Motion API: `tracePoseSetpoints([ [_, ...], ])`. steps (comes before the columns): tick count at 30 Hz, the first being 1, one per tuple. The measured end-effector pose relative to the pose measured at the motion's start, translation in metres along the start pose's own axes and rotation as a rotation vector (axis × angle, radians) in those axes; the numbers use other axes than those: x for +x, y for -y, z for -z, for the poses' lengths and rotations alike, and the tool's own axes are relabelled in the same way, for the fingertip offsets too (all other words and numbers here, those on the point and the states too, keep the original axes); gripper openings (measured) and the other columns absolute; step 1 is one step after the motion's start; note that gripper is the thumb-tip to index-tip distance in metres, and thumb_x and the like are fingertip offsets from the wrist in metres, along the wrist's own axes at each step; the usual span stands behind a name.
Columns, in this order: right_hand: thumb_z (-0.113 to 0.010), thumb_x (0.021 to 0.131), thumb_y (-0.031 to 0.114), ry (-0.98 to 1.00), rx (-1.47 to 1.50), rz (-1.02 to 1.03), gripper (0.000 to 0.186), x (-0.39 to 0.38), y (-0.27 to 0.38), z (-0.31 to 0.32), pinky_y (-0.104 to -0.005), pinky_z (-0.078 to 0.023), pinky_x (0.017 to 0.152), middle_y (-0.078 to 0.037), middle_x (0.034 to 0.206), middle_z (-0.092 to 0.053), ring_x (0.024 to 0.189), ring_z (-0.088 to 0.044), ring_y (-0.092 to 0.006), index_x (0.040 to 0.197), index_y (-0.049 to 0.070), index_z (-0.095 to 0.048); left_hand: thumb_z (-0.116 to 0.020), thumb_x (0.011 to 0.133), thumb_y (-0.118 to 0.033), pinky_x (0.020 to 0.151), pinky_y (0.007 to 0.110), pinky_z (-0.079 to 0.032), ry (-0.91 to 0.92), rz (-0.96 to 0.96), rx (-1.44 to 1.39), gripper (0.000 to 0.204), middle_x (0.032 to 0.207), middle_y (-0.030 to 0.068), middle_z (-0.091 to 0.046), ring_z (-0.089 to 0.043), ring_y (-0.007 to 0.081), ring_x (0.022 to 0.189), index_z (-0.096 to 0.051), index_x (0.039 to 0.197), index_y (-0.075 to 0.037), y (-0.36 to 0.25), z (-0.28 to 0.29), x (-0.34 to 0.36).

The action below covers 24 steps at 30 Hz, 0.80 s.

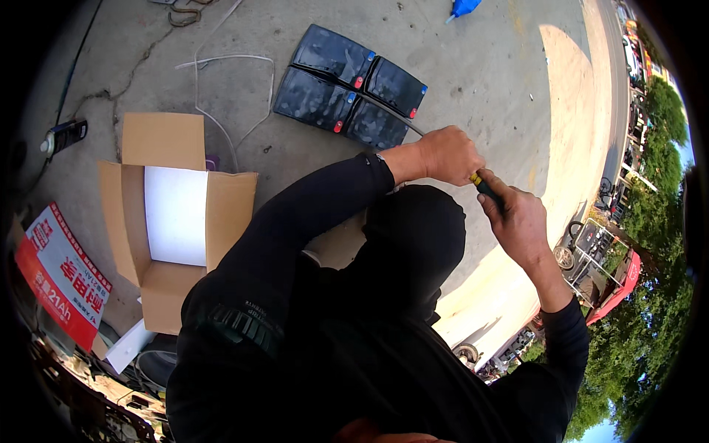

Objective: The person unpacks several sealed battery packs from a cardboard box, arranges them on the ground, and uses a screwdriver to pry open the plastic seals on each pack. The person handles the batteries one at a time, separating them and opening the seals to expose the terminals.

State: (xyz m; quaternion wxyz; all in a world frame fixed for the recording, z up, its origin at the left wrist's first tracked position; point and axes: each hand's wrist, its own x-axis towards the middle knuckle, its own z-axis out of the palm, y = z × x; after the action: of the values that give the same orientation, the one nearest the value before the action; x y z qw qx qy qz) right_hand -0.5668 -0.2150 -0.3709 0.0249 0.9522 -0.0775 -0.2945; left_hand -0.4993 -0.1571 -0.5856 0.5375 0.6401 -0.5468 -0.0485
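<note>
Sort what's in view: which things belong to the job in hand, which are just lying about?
Likely in the job:
green-handled screwdriver, held
four black batteries, where it points

Apparently lying about:
dark spray can
open cardboard box
red-and-white printed panel

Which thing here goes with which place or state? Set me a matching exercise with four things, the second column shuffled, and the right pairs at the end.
Things
1. Right hand
2. Black batteries
3. Cardboard box
4. Dark can

Places and states
A. Open, with its flaps spread outward
B. Left of the picture's middle, pale-capped, near the left edge
C. Closed around the dark green handle of a tool
D. Grouped two by two, with red and blue terminals

Right pairs: 1-C, 2-D, 3-A, 4-B
</note>
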Motion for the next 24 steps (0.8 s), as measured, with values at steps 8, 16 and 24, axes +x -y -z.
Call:
tracePoseSetpoints([
  [8,-0.070,0.092,0.024,-0.088,-0.077,0.008,0.038,-0.012,0.004,-0.018,-0.0456,-0.053,0.062,-0.015,0.071,-0.066,0.067,-0.067,-0.0364,0.130,0.021,-0.068,-0.071,0.074,-0.027,0.055,0.042,-0.052,-0.079,-0.046,0.059,0.015,0.064,0.0065,-0.066,-0.067,0.0307,0.061,-0.064,0.070,-0.014,0.003,-0.006,-0.006],
  [16,-0.067,0.095,0.021,0.024,-0.104,0.137,0.033,0.017,-0.003,0.027,-0.0492,-0.054,0.067,-0.019,0.076,-0.069,0.074,-0.067,-0.0403,0.128,0.016,-0.068,-0.072,0.068,-0.018,0.053,0.042,-0.050,-0.297,0.046,0.085,0.007,0.064,0.0059,-0.065,-0.066,0.0302,0.061,-0.066,0.069,-0.015,0.000,0.008,0.005],
  [24,-0.078,0.082,0.011,-0.174,-0.400,0.247,0.045,-0.009,-0.004,0.114,-0.0426,-0.049,0.062,-0.012,0.070,-0.062,0.068,-0.065,-0.0295,0.126,0.017,-0.069,-0.074,0.069,-0.012,0.052,0.040,-0.048,-0.575,0.041,0.146,0.010,0.063,0.0066,-0.063,-0.064,0.0295,0.059,-0.065,0.071,-0.013,-0.046,0.060,0.076],
])
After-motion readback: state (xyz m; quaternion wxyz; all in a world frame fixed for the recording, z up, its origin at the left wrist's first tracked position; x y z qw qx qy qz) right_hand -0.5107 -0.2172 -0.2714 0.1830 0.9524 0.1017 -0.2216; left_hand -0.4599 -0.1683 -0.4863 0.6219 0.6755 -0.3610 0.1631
